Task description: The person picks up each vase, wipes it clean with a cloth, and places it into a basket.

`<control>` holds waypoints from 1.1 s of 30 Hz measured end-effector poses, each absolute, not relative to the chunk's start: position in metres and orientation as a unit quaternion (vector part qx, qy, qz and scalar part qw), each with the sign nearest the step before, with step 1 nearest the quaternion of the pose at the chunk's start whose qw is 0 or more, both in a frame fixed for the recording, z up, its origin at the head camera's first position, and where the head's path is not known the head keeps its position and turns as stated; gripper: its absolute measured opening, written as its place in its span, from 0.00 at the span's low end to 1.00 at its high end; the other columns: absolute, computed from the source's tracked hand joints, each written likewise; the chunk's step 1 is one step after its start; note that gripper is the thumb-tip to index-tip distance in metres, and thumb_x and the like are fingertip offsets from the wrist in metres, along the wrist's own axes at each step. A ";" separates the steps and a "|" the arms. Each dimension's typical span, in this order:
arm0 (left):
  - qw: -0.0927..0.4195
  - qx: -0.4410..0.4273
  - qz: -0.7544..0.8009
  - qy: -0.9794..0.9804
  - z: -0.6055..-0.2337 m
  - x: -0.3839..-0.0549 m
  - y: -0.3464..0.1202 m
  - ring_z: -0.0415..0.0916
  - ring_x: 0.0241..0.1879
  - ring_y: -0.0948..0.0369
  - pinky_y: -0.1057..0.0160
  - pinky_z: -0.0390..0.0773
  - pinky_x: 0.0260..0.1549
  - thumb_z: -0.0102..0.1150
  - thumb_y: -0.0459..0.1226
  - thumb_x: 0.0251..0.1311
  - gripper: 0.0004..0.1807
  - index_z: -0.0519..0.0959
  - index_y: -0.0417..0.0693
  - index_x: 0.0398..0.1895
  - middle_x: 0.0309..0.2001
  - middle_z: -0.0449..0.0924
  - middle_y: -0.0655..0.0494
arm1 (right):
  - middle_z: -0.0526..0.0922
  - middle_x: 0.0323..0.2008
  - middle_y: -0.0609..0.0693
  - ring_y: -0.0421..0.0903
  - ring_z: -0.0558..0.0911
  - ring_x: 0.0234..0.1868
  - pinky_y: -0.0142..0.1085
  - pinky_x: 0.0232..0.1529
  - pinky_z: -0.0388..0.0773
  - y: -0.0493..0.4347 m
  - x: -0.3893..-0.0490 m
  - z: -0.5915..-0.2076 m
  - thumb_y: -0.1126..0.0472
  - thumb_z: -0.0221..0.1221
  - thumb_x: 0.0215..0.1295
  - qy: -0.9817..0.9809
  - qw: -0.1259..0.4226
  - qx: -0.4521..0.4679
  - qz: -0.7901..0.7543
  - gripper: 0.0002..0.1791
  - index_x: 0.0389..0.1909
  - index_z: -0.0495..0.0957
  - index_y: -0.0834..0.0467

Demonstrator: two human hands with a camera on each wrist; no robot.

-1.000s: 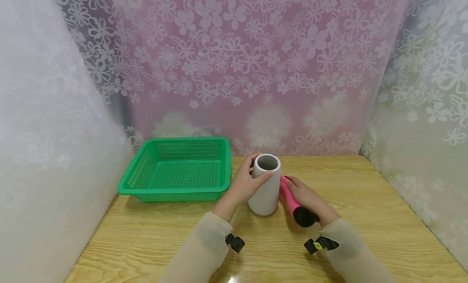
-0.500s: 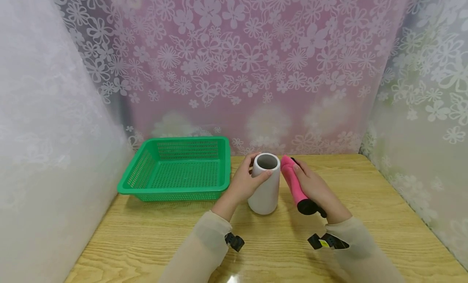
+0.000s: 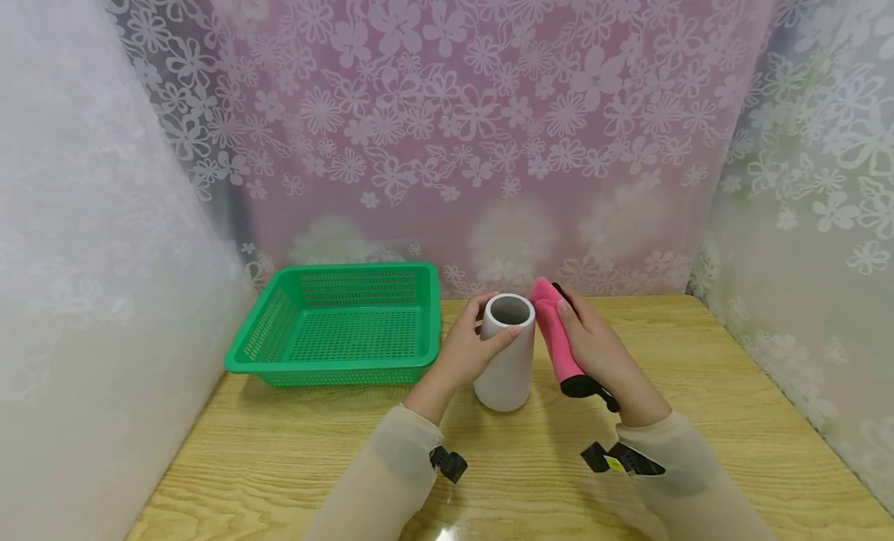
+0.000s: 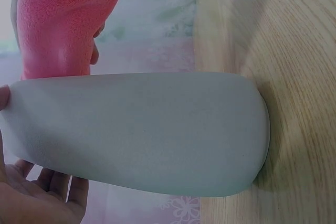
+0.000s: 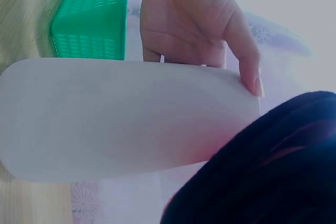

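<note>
A white tapered vase (image 3: pixel 504 374) stands upright on the wooden table, its round mouth facing up. My left hand (image 3: pixel 469 345) grips it near the top, with the thumb on the near side just under the rim and the fingers round the far left side. In my right hand (image 3: pixel 597 345) is a soft, fuzzy pink cloth item (image 3: pixel 556 341) with a black end; it looks like a cleaning mitt, but its exact kind is unclear. Its top is beside the vase's right rim. Up close, the left wrist view shows the pink fabric (image 4: pixel 60 35) against the vase's upper side.
A green perforated plastic basket (image 3: pixel 328 364) sits to the left of the vase, close to my left hand. Flowered curtains (image 3: pixel 489 137) hang behind the table (image 3: pixel 335 463) and at both sides.
My right hand has lifted the pink cloth item from the vase's lower right side up to its rim. The left hand and the vase have stayed put.
</note>
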State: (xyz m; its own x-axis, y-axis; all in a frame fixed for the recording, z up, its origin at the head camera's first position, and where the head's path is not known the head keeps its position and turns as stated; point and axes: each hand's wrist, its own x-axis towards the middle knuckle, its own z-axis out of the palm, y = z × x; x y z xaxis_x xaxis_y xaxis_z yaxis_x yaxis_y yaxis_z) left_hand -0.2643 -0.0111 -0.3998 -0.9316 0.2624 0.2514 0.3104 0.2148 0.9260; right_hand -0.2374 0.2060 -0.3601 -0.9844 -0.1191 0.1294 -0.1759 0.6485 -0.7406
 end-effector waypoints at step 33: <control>0.012 -0.172 -0.598 -0.783 -0.399 -0.262 -0.010 0.70 0.64 0.52 0.46 0.73 0.59 0.68 0.54 0.60 0.38 0.65 0.61 0.72 0.64 0.70 0.58 | 0.64 0.68 0.64 0.62 0.73 0.56 0.59 0.52 0.72 0.159 -0.249 -0.405 0.56 0.42 0.82 -0.826 0.285 0.146 0.465 0.30 0.79 0.50 0.54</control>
State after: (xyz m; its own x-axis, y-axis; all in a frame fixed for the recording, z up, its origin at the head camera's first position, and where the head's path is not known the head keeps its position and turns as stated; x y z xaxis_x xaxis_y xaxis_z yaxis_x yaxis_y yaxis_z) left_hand -0.2625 -0.0102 -0.3995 -0.9406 0.2544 0.2247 0.2837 0.2260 0.9319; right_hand -0.2494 0.1592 -0.4054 -0.7947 0.0240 0.6065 -0.5059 0.5259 -0.6837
